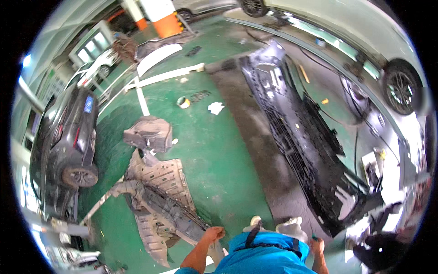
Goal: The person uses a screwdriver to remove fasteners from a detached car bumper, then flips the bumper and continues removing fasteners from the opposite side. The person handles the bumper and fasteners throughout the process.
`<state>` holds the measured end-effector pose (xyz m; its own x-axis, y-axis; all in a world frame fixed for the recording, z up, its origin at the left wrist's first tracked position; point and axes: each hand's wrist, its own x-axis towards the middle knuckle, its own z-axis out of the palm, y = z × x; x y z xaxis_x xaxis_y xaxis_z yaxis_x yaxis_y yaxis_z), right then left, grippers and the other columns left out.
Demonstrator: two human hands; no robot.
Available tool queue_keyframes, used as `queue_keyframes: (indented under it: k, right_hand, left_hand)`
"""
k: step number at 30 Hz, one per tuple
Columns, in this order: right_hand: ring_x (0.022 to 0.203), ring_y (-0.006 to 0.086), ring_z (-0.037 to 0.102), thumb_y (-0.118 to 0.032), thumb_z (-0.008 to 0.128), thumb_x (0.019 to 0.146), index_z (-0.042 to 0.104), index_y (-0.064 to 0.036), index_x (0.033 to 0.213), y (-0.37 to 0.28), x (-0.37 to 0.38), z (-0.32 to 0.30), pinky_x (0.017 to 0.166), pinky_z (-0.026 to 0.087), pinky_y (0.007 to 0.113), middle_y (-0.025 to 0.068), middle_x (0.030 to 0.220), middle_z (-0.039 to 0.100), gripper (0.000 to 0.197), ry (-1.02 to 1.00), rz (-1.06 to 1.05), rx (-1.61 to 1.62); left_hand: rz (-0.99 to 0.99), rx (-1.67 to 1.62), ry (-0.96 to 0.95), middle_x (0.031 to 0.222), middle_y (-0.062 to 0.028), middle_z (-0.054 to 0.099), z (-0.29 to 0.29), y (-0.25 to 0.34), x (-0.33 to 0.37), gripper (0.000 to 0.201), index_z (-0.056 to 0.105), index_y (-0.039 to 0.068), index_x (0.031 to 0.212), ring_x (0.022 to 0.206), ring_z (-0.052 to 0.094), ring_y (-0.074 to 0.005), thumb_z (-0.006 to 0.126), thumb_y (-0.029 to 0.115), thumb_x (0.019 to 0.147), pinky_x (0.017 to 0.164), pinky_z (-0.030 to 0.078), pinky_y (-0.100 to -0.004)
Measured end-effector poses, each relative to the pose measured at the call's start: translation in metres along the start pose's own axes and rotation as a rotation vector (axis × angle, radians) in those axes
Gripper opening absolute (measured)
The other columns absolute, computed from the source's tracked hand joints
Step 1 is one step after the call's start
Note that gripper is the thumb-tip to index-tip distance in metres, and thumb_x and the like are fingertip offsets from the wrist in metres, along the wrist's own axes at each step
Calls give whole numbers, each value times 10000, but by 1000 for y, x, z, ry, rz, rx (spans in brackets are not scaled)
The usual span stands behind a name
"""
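our left hand (213, 234) near one long grey part (168, 204) left of one black bumper (305, 141), our right hand (317, 247) by the bumper's near end, whether either is spread or closed we cannot tell

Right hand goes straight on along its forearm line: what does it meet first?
Probably the long dark car panel on the floor, near its closer end. Depth is unclear: the right hand seems higher, so it might pass over the panel.
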<state>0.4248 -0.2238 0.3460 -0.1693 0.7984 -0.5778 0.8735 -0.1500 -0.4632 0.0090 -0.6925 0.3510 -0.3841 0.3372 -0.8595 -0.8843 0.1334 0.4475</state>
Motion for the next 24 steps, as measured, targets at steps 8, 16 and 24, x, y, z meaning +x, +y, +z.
queue_keyframes:
  k: [8,16,24]
  right_hand:
    - [471,135,534,-221,710,762,636,-76,728,-40,32,-8,390,395,298,26,593,578,167,-278,107,177]
    - [416,164,513,-200,722,832,607,-71,708,-189,73,35,353,379,315,47,591,569,212,-527,147,274]
    - [426,190,542,-188,725,825,636,-36,765,-367,226,145,362,406,361,69,589,587,186,-607,130,-265]
  left_hand:
    - [306,-33,-52,1047,-142,693,28,79,5,239,658,-43,1149,916,688,-235,582,82,959,818,576,-334]
    - [91,-241,-4,1102,-177,675,11,74,63,261,640,-53,1170,1016,673,-302,620,46,929,871,578,-398]
    - [-114,-422,384,1111,-155,680,-40,115,50,221,637,-29,1126,1053,665,-291,627,76,932,915,560,-363]
